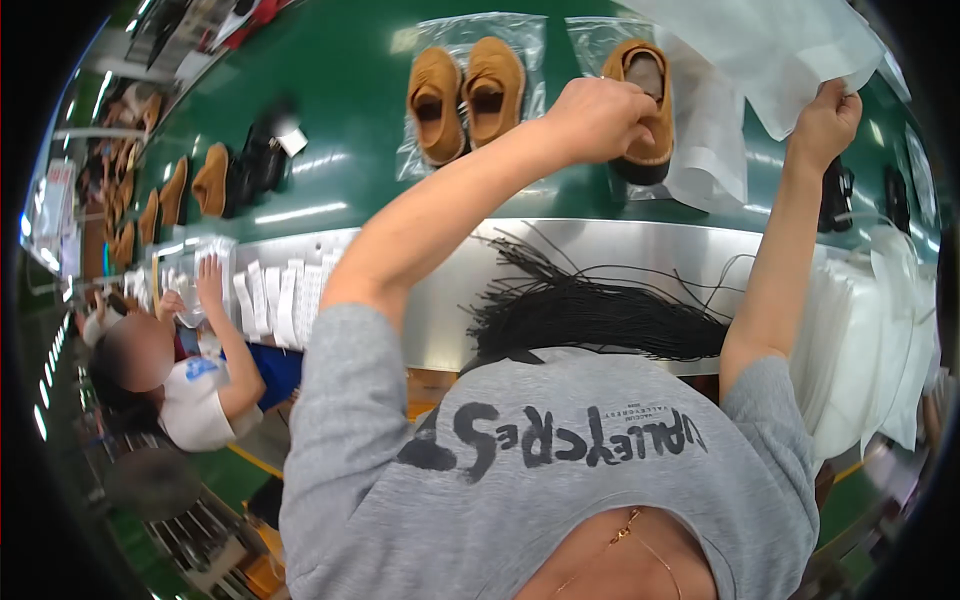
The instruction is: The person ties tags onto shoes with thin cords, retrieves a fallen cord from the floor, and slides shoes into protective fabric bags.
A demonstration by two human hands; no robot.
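Observation:
My left hand (608,122) is closed at the opening of a tan suede shoe (655,150); its fingertips are partly hidden. Something greyish shows inside that shoe. Under the shoe lies a clear plastic bag (590,35). My right hand (828,122) pinches the edge of a thin white wrapping sheet (790,60), raised above the table. More white sheet (712,150) lies beside the shoe. To the left, a pair of tan shoes (494,90) rests on another clear bag (535,60).
Black cords (590,315) lie in a bundle on the metal ledge (430,270) before me. White sheets (850,340) are stacked at right, paper strips (285,300) at left. More shoes (210,180) stand along the green table (330,90). A co-worker (205,390) sits at left.

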